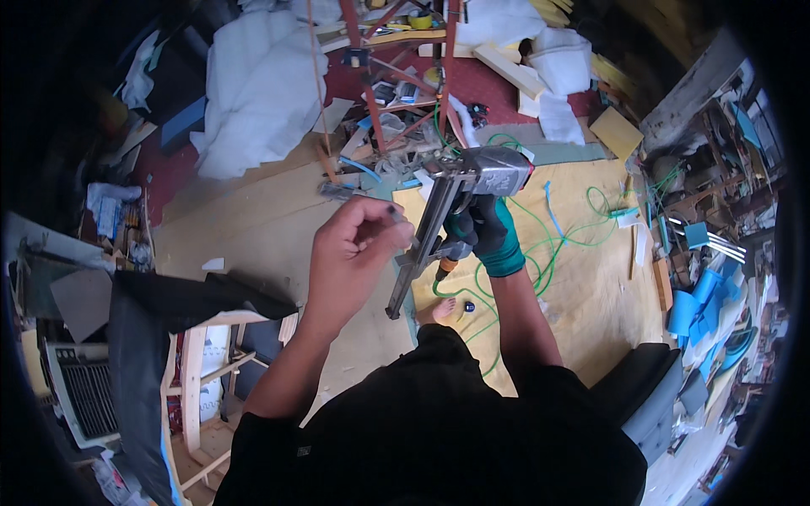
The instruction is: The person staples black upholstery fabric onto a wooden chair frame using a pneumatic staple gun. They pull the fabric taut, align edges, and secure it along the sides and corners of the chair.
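Note:
My right hand [498, 238], in a green and black glove, grips the handle of an air stapler or nail gun [499, 173]. Its grey head points up and to the right, and its long magazine rail [419, 244] slants down to the left. A green air hose [460, 291] joins the handle at an orange-brown fitting. Bare, my left hand [348, 257] is beside the magazine with thumb and forefinger pinched together. A small dark piece [395, 214] shows at those fingertips; its kind is too small to make out.
At the lower left stands a wooden furniture frame [192, 392] partly covered in black fabric. Green hose loops over the tan floor sheet [591, 278]. White wadding [253, 93] and a red metal stand [371, 93] are ahead. A dark tufted cushion [650, 392] and blue scraps lie right.

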Demonstrator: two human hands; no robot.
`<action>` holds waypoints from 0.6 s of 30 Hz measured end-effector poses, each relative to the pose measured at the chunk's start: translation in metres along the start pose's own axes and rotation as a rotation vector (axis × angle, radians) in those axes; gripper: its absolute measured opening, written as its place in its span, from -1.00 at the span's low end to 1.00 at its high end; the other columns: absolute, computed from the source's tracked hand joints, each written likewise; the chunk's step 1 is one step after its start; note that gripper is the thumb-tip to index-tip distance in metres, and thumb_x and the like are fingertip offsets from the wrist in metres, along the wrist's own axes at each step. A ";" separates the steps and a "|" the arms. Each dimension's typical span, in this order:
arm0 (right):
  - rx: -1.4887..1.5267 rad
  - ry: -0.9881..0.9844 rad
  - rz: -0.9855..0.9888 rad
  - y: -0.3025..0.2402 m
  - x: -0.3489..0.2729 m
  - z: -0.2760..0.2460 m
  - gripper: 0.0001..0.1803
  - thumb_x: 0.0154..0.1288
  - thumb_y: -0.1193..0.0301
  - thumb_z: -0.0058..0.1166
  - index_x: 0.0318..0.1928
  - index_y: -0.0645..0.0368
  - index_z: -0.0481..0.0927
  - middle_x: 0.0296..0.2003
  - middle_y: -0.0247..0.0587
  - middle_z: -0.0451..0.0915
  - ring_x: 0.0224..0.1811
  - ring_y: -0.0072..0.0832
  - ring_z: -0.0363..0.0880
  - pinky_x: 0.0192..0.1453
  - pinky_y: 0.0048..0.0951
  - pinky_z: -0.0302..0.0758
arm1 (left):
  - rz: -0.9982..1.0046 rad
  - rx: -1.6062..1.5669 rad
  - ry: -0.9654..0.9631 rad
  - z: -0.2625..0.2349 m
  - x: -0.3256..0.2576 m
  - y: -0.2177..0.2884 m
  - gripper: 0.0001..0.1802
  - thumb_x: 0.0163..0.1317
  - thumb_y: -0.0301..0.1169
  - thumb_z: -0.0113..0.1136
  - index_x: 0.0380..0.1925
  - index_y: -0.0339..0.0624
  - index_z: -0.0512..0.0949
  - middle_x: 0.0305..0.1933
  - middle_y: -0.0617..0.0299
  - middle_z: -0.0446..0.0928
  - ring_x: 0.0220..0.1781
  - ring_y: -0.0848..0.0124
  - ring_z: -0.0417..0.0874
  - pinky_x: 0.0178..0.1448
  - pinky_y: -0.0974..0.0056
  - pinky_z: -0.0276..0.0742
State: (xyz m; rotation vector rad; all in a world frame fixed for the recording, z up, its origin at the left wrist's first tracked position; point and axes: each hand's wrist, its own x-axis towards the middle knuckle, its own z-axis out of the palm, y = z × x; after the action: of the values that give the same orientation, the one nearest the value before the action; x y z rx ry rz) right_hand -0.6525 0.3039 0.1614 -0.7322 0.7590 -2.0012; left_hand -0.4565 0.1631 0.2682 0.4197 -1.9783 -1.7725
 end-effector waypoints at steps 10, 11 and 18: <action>0.618 -0.031 0.265 0.117 -0.072 0.143 -0.50 0.63 -0.17 -0.16 -0.10 -0.05 0.59 -0.49 -0.53 0.44 -0.63 -0.65 0.27 -0.49 -0.49 0.31 | 0.176 0.343 0.112 -0.106 -0.241 0.013 -0.47 0.22 -0.45 0.43 0.20 -0.24 0.55 0.25 0.03 0.54 0.26 0.17 0.62 0.39 0.10 0.45; 0.698 -0.039 0.313 0.123 -0.076 0.150 -0.49 0.63 -0.19 -0.16 -0.11 -0.06 0.59 -0.50 -0.56 0.42 -0.63 -0.68 0.26 -0.51 -0.50 0.30 | 0.249 0.460 0.128 -0.115 -0.269 0.007 -0.43 0.18 -0.40 0.47 0.21 -0.24 0.55 0.29 -0.01 0.53 0.33 0.11 0.58 0.45 0.05 0.40; 0.807 -0.071 0.565 0.179 -0.100 0.207 -0.57 0.61 -0.13 -0.03 0.00 -0.07 0.59 -0.49 -0.61 0.38 -0.63 -0.78 0.20 -0.54 -0.61 0.21 | -0.037 0.461 0.155 -0.085 -0.445 0.028 -0.23 0.04 -0.35 0.62 0.32 -0.11 0.57 0.34 -0.04 0.54 0.21 0.11 0.67 0.19 0.13 0.65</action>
State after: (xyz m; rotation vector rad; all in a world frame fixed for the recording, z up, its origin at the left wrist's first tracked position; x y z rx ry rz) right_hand -0.3652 0.2601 0.1420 -0.0835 0.0492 -1.5431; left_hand -0.0316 0.3196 0.2457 0.7197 -2.2664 -1.2462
